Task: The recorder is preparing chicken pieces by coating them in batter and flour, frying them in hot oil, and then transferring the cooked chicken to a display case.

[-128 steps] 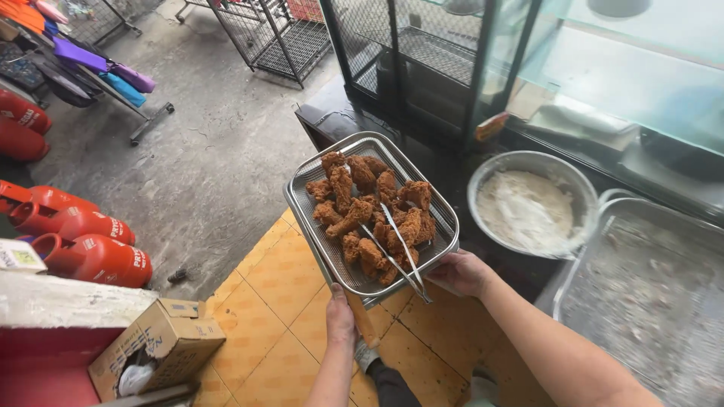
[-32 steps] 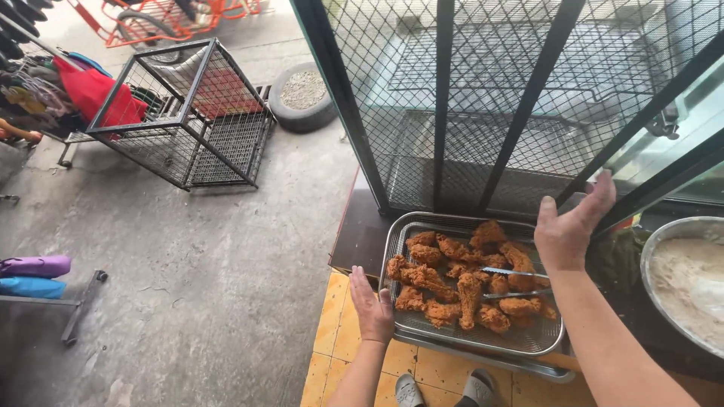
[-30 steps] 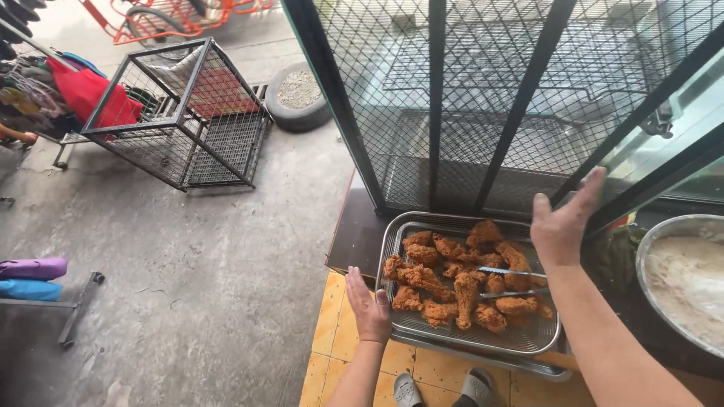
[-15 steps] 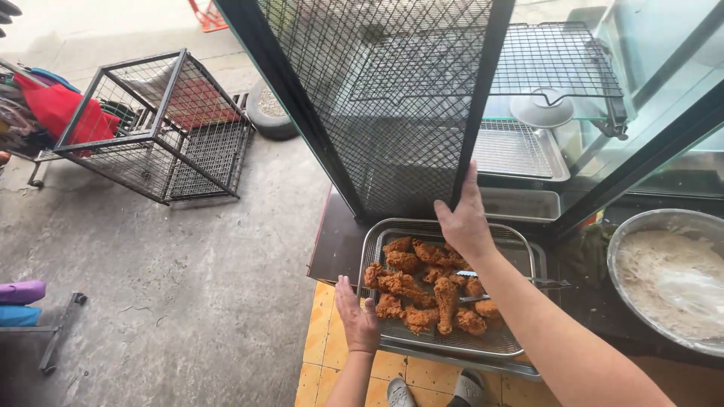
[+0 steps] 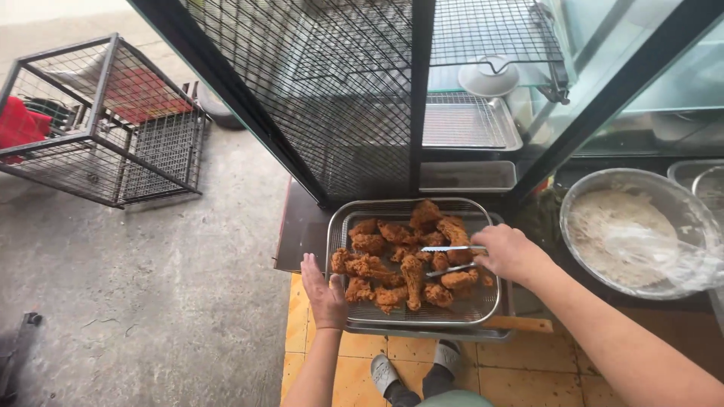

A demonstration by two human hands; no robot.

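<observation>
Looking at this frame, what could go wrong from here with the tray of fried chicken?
The left hand alone props the metal tray at its near-left edge, so the tray could tip and spill the fried chicken onto the floor. The right hand has a grip on the tongs lying over the pieces; a loose pinch might drop one. The open mesh door hangs just above and may get bumped.

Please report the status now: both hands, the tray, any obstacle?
Left hand holding tray edge. Right hand gripping tongs over fried chicken. Mesh door open.
</observation>
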